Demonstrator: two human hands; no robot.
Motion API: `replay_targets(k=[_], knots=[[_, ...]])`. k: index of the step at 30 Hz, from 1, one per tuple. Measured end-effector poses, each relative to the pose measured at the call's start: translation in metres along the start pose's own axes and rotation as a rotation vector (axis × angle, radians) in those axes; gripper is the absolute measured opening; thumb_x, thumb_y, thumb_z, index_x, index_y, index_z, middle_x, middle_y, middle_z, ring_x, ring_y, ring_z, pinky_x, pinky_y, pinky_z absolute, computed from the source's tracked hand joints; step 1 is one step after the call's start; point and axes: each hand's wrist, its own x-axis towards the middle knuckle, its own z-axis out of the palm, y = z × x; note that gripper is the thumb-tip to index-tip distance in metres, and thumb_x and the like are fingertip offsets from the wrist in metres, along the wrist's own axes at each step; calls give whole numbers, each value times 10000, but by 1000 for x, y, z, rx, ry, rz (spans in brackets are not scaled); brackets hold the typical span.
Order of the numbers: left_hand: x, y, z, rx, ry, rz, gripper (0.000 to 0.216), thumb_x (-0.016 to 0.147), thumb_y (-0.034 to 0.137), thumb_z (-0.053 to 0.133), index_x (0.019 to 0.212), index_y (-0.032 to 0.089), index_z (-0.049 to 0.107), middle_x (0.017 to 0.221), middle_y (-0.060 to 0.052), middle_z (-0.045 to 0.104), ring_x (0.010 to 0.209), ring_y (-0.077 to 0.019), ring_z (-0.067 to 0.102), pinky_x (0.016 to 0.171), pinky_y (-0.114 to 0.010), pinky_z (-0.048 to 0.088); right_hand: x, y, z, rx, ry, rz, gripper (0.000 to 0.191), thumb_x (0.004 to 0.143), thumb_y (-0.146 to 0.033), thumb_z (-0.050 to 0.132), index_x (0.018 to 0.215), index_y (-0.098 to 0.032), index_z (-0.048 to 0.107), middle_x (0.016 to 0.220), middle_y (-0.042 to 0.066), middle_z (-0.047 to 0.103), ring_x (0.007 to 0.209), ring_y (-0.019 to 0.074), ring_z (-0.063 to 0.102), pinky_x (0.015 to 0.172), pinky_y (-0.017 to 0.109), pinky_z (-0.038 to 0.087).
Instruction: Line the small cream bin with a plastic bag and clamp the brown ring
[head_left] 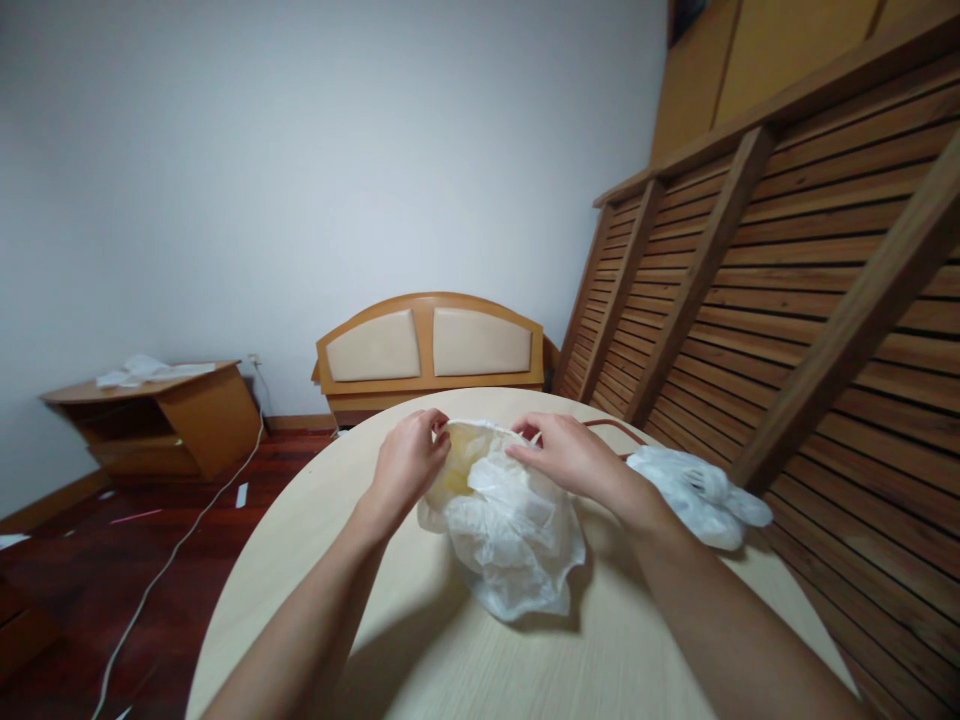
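A thin white plastic bag [517, 550] sits on the round pale wooden table [300, 560], its crumpled side hanging towards me. Its upper edge is stretched in an arc between my hands, and something yellowish shows inside; what that is I cannot make out. My left hand [416, 450] pinches the left end of this edge between thumb and fingers. At the right end, my right hand [559, 452] grips the edge the same way, thumb towards me. Beyond my right forearm lies a second, bunched white plastic bag [694, 495].
A reddish-brown curved strip [619, 428] lies near the table's right rim. Slatted wooden panels [697, 290] lean on the right. Behind the table is a padded headboard [431, 345]. To the left stand a low cabinet [202, 425] and a white cable [176, 555] running across the floor.
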Motion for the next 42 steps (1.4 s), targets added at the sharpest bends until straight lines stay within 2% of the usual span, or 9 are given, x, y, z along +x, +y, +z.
replay_targets(k=[9,15,18,23,27,31,34,39,42], knots=[[-2,2,-5,33,-34,-27,166,862,192,578,998,202,672,1045,-71,722,981,-242,659,821,-319,480,3,3,-2,66,-50,-1,186,873,-303,633,900,-186,774,886,83,784,777,216,706,663,280,478],[-13,18,-14,-49,-65,150,295,837,211,653,1132,208,642,1213,-91,646,1115,-271,602,893,-352,498,4,-6,1,73,-49,-36,184,875,-287,624,885,-208,790,877,68,791,805,224,718,706,291,489],[-14,26,-16,-114,-104,193,208,865,259,649,1066,218,685,1132,-73,687,1026,-245,642,837,-323,502,5,-10,-1,96,-70,-70,191,875,-287,626,907,-221,802,899,69,796,818,227,723,722,290,502],[-11,23,-12,-70,-142,124,139,894,259,624,965,231,741,937,-42,767,836,-211,695,716,-290,476,4,-12,-5,95,-78,-49,208,874,-301,623,900,-217,812,888,80,799,803,228,724,702,287,502],[-8,18,-10,-14,-136,87,146,891,275,633,953,236,759,924,-46,783,846,-230,709,704,-293,467,1,-11,-8,90,-84,-34,241,883,-317,608,790,-200,797,772,68,780,687,202,689,600,265,445],[-6,17,-10,9,-146,70,167,905,290,614,961,242,765,968,-47,787,907,-239,716,719,-289,469,-3,-13,-12,65,-192,-13,403,947,-387,521,691,-171,744,648,50,723,590,175,622,520,259,359],[-6,16,-9,19,-148,77,182,918,292,599,978,241,763,1007,-46,784,950,-236,713,745,-283,475,-4,-17,-13,46,-220,23,402,961,-406,501,776,-162,761,729,71,749,652,190,648,563,262,390],[-6,15,-6,40,-153,92,178,919,291,601,981,246,762,985,-47,777,912,-226,709,746,-284,477,-2,-25,0,-23,0,2,380,900,-459,625,1149,-193,732,1133,108,750,982,252,692,822,315,481],[-7,16,-7,40,-153,111,175,918,291,600,964,248,763,960,-45,772,875,-219,704,723,-277,473,0,-28,7,-20,16,-93,279,912,-379,639,1130,-238,741,1143,69,750,1027,232,687,876,309,473]])
